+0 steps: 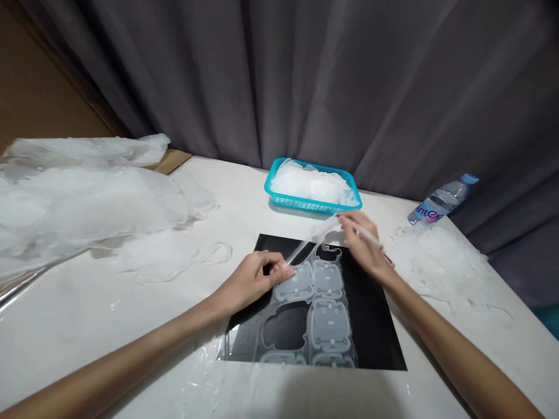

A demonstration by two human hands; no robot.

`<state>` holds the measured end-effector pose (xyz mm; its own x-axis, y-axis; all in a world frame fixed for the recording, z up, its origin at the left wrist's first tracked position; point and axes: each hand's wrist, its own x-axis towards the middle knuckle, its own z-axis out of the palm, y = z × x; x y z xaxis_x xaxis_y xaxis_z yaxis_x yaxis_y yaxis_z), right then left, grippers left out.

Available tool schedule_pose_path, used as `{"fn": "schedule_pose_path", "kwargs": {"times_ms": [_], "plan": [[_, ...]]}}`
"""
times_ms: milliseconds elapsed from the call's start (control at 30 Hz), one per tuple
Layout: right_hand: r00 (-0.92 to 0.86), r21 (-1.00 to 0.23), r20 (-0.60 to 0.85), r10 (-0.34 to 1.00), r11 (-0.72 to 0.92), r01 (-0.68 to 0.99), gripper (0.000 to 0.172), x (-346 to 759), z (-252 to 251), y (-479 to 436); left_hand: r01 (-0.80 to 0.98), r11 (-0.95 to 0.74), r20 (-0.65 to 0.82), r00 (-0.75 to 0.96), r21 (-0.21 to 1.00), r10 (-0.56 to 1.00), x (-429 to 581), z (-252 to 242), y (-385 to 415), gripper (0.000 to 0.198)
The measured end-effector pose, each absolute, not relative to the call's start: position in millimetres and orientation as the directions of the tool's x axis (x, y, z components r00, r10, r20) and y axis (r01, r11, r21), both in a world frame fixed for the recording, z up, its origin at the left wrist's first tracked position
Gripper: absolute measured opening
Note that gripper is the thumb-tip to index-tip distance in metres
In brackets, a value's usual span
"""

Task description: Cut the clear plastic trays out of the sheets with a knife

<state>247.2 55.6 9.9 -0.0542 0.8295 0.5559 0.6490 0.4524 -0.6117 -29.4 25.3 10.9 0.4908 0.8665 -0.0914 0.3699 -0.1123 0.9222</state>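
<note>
A translucent molded sheet with several rounded-square pieces lies on a black mat. One gap in it shows the bare mat. My left hand is closed, thumb and forefinger pinching the sheet at its upper left piece. Above the sheet's far edge, my right hand is closed around a slim white pen-like tool; its tip is hard to make out. A thin clear strip stretches up from the left fingertips and the sheet to the right fingertips.
A turquoise basket of thin whitish pieces stands behind the mat. Stacked cloudy sheets fill the left side. To the right are a pile of translucent scraps and a tilted water bottle. A grey curtain hangs behind the white table.
</note>
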Motion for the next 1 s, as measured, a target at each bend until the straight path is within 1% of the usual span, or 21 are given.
{"fn": "schedule_pose_path", "kwargs": {"times_ms": [67,100,133,167,200,233,267,333,367,400,433,467,500,533,600,667,700,767,867,933,1000], "plan": [[0.038,-0.643,0.553,0.833,0.397,0.654,0.022,270,20,69,0.344,-0.055,-0.127,0.485,0.937,0.865,-34,13,25,0.043],[0.051,-0.653,0.545,0.837,0.386,0.651,0.021,279,26,71,0.341,-0.024,-0.150,0.474,0.940,0.868,-36,13,26,0.044],[0.028,-0.668,0.522,0.852,0.388,0.635,0.020,284,33,71,0.353,-0.005,-0.169,0.460,0.936,0.872,-37,13,27,0.044],[-0.030,-0.686,0.482,0.876,0.399,0.608,0.019,286,40,67,0.378,-0.010,-0.167,0.434,0.926,0.885,-38,13,29,0.043],[-0.114,-0.706,0.432,0.894,0.415,0.574,0.018,284,47,61,0.411,-0.048,-0.131,0.396,0.911,0.909,-39,12,31,0.040],[-0.213,-0.726,0.375,0.902,0.428,0.537,0.018,279,54,54,0.448,-0.112,-0.060,0.353,0.887,0.933,-39,11,32,0.039],[-0.315,-0.746,0.315,0.895,0.439,0.502,0.017,273,60,46,0.480,-0.194,0.037,0.318,0.856,0.948,-39,10,34,0.046],[-0.479,-0.779,0.232,0.847,0.457,0.430,0.017,256,69,32,0.496,-0.370,0.234,0.315,0.785,0.920,-35,11,34,0.082],[-0.540,-0.798,0.199,0.817,0.455,0.395,0.015,248,72,26,0.475,-0.445,0.291,0.363,0.759,0.885,-33,12,33,0.094],[-0.582,-0.819,0.176,0.794,0.447,0.361,0.015,242,73,22,0.439,-0.492,0.304,0.432,0.752,0.849,-31,13,33,0.094],[-0.603,-0.844,0.164,0.781,0.428,0.324,0.014,237,74,20,0.402,-0.503,0.281,0.494,0.766,0.823,-28,14,31,0.080],[-0.602,-0.870,0.164,0.782,0.402,0.285,0.017,234,73,19,0.375,-0.474,0.236,0.529,0.797,0.816,-26,16,30,0.060],[-0.579,-0.893,0.176,0.796,0.377,0.247,0.022,234,72,19,0.359,-0.410,0.175,0.535,0.839,0.827,-24,17,29,0.041],[-0.536,-0.907,0.198,0.821,0.360,0.217,0.026,235,70,19,0.344,-0.327,0.112,0.520,0.880,0.847,-22,19,28,0.032],[-0.405,-0.910,0.256,0.878,0.360,0.205,0.025,239,65,21,0.284,-0.164,0.015,0.463,0.945,0.886,-20,21,27,0.034],[-0.281,-0.881,0.300,0.912,0.378,0.285,0.022,241,61,21,0.178,-0.042,-0.038,0.422,0.983,0.906,-19,23,25,0.033],[-0.242,-0.860,0.313,0.918,0.382,0.338,0.025,240,59,20,0.122,0.011,-0.061,0.411,0.992,0.910,-18,24,23,0.032],[-0.226,-0.803,0.337,0.914,0.404,0.438,0.029,234,54,15,0.018,0.123,-0.120,0.401,0.992,0.908,-18,26,21,0.031],[-0.257,-0.675,0.458,0.851,0.521,0.523,0.023,217,44,0,-0.113,0.258,-0.195,0.395,0.960,0.898,-18,28,18,0.033],[-0.264,-0.578,0.563,0.783,0.601,0.551,0.019,206,34,-11,-0.184,0.287,-0.199,0.389,0.940,0.900,-19,29,17,0.034],[-0.284,-0.488,0.624,0.728,0.647,0.586,0.015,196,25,-20,-0.217,0.282,-0.185,0.381,0.934,0.906,-19,29,17,0.032]]}}
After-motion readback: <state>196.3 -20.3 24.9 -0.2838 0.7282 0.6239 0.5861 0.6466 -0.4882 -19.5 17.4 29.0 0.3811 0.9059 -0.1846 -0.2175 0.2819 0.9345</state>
